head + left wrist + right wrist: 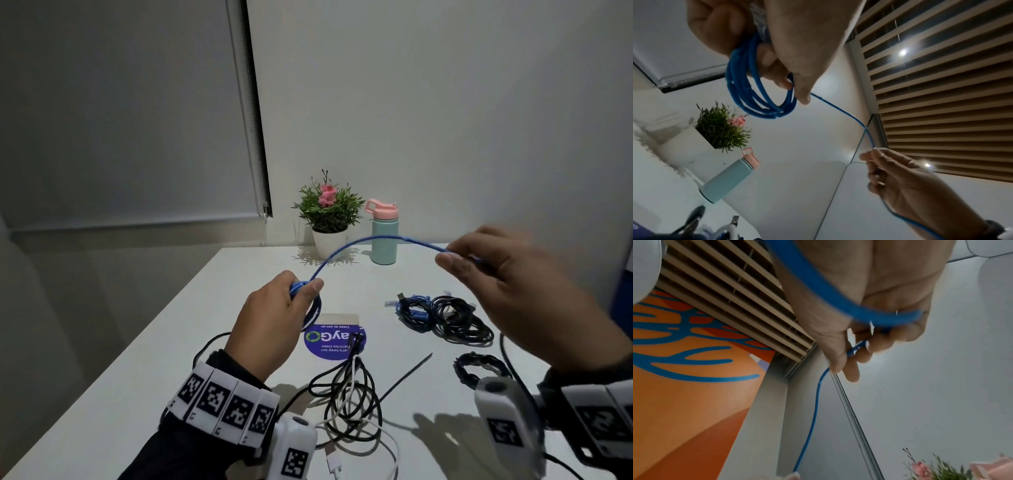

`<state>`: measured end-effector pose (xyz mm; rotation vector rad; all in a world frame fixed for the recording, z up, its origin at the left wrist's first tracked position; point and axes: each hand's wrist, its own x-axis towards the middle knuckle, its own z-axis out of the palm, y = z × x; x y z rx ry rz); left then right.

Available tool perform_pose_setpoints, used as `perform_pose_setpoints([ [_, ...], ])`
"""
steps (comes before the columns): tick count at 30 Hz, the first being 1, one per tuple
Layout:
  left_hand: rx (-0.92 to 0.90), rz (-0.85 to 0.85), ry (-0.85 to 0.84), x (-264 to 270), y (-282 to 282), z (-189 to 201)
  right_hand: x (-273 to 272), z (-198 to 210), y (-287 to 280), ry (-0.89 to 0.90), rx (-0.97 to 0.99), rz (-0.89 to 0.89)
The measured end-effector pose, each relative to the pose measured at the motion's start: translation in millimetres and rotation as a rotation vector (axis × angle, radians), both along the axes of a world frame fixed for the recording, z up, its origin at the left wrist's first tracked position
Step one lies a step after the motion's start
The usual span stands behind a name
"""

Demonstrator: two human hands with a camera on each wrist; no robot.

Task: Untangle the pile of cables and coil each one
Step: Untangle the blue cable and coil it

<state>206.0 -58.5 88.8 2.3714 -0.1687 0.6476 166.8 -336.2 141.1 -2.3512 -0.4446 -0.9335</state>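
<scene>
while the left hand (274, 322) grips several wound loops of the blue cable (363, 241) above the white table (171, 359), the free length arches up in front of the potted plant (327, 212) to the right hand (507, 284), pinched between thumb and fingertips.

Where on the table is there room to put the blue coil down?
Bare table lies left of the round purple sticker, and between the plant pot and the coiled cables. It is crowded near the front, where the loose black and white cables sprawl.
</scene>
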Motion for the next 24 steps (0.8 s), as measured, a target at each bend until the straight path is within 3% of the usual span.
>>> perform_pose_setpoints([
  [4, -0.027, -0.095, 0.074, -4.0, -6.9, -0.2, 7.3, -17.4, 14.5, 0.006, -0.113, -0.129],
  [7, -0.042, -0.170, 0.082, -10.6, -15.8, 0.2, -1.3, -23.4, 35.4, -0.167, -0.163, 0.011],
  [10, -0.095, -0.309, 0.121, -16.8, -22.8, 3.7, -4.7, -31.4, 54.9, -0.180, -0.240, 0.188],
  [13, -0.314, -0.531, 0.238, -23.7, -25.4, 10.6, 0.2, -40.0, 58.5, -0.089, -0.109, 0.254],
  [18, -0.700, -0.734, 0.280, -33.4, -29.0, 19.2, 2.8, -43.8, 59.7, 0.030, 0.219, 0.384],
  [20, -0.836, -0.786, 0.299, -34.2, -30.1, 22.1, 0.3, -45.3, 64.6, 0.143, 0.235, 0.436],
  [24, -0.775, -0.714, 0.192, -35.5, -32.7, 23.1, -6.6, -46.1, 72.1, 0.285, 0.332, 0.522],
])
